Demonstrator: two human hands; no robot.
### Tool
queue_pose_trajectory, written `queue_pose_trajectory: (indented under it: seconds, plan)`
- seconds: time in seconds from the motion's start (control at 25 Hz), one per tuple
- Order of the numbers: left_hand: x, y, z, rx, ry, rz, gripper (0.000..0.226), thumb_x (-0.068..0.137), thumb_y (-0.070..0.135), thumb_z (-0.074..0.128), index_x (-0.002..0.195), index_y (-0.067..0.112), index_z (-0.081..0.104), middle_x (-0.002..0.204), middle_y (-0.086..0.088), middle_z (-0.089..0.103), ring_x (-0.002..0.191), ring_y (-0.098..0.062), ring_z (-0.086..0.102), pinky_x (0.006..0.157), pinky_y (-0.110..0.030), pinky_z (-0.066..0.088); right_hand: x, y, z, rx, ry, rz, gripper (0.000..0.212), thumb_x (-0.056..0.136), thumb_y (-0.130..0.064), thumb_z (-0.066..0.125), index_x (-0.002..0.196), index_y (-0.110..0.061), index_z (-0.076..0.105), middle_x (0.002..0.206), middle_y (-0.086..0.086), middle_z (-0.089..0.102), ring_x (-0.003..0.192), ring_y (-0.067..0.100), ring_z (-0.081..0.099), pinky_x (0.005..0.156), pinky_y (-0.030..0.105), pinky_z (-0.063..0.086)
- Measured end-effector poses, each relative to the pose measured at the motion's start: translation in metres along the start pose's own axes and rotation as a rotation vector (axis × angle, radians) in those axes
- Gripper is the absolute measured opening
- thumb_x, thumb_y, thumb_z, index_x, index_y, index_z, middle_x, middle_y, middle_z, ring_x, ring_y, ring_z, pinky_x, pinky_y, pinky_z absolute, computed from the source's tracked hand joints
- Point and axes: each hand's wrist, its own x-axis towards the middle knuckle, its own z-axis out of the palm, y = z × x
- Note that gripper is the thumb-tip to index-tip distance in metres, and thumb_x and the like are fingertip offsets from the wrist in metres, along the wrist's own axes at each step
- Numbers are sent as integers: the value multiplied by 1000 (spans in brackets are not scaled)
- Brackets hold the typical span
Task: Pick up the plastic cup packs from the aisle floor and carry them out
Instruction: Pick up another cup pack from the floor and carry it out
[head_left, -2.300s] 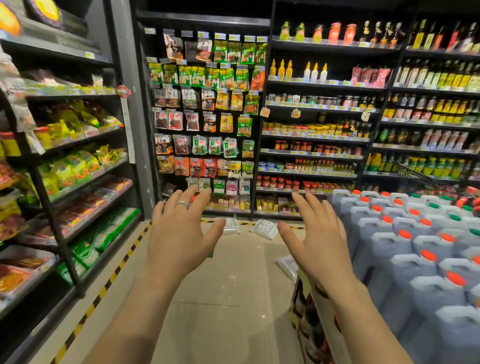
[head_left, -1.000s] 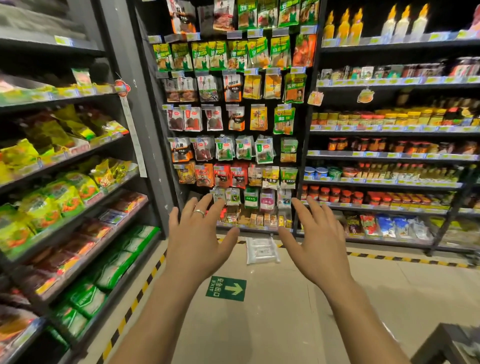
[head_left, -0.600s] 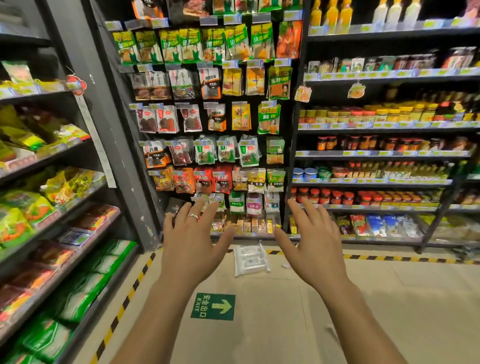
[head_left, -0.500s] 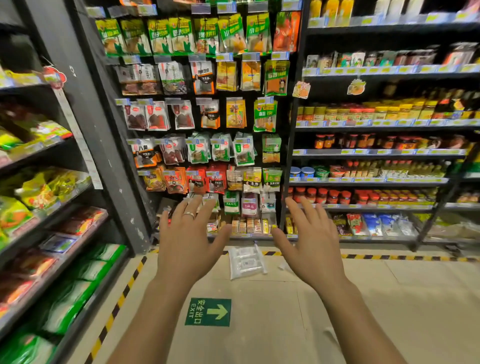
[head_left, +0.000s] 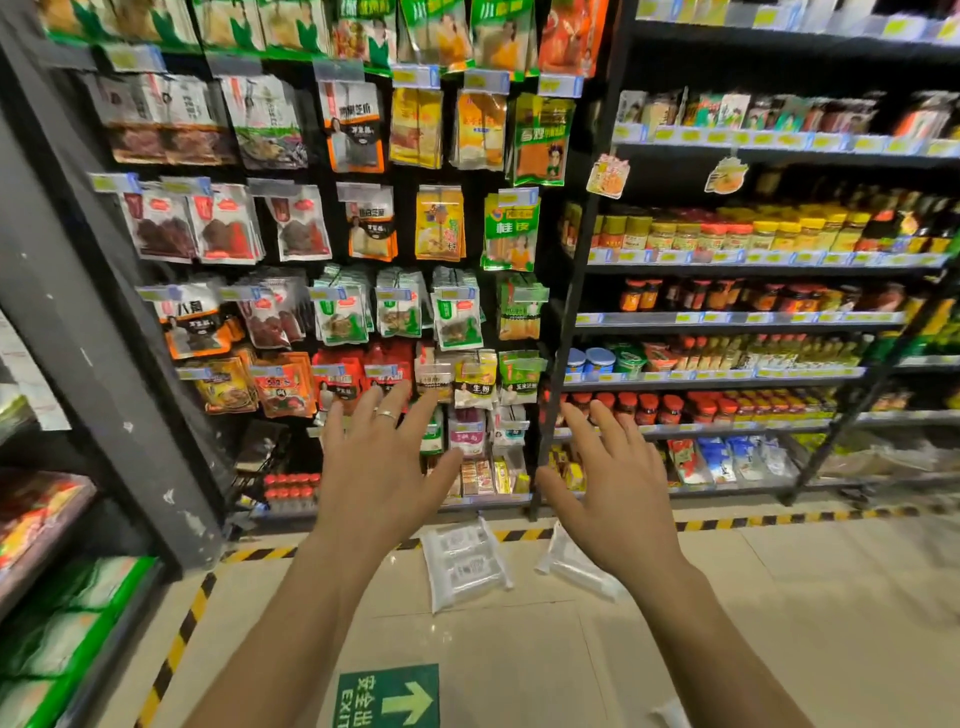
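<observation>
I had my left hand (head_left: 384, 483) and right hand (head_left: 618, 509) stretched out ahead, both empty with fingers spread wide. They hung in the air, well short of the goods, a posture I judged ready for taking one pack in each. A clear cup pack (head_left: 465, 566) lay flat on the aisle floor (head_left: 779, 623) just on my side of the striped tape (head_left: 779, 519), and a second cup pack (head_left: 571, 564) lay beside it, partly hidden behind my right hand. Beyond that tape hung the pouch rack (head_left: 363, 312), and well on my side of it was the green exit sign (head_left: 387, 696).
</observation>
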Motion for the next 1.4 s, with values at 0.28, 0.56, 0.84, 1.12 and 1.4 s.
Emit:
queue_pose_trajectory:
  seconds: [0.28, 0.56, 0.84, 1.12, 1.4]
  plan:
    - [95, -27, 60, -19, -72, 69, 73, 86, 69, 18, 152, 37, 26, 160, 4, 26, 149, -21, 16, 119, -51, 6, 87, 8, 73, 6, 2, 67, 73, 88, -65, 30, 154, -35, 20, 161, 3, 23, 148, 31, 16, 114, 53, 22]
    - [230, -8, 159, 20, -166, 205, 80, 81, 71, 10, 151, 37, 28, 159, 5, 29, 147, -22, 21, 119, -52, 8, 196, 69, 154, 101, 32, 209, 74, 86, -63, 35, 153, -32, 27, 160, 4, 26, 145, 34, 20, 113, 54, 22]
    - [371, 28, 283, -43, -340, 336, 79, 81, 70, 19, 149, 33, 35, 155, 4, 36, 144, -21, 28, 114, -46, 22, 307, 148, 227, 167, -10, 424, 80, 82, -71, 23, 153, -36, 20, 162, 1, 16, 149, 28, 9, 119, 48, 15]
    - [427, 45, 416, -65, -547, 468, 80, 83, 70, 19, 148, 29, 40, 154, -1, 38, 143, -26, 31, 115, -48, 23, 322, 211, 313, 117, -34, 623, 69, 87, -57, 38, 148, -25, 38, 153, 13, 37, 136, 42, 36, 105, 56, 38]
    - [470, 6, 603, -49, -678, 696, 76, 86, 69, 27, 144, 25, 46, 148, -4, 47, 133, -30, 45, 108, -50, 37, 324, 235, 468, 95, 1, 875, 69, 89, -57, 40, 151, -28, 30, 157, 14, 31, 140, 42, 31, 106, 59, 35]
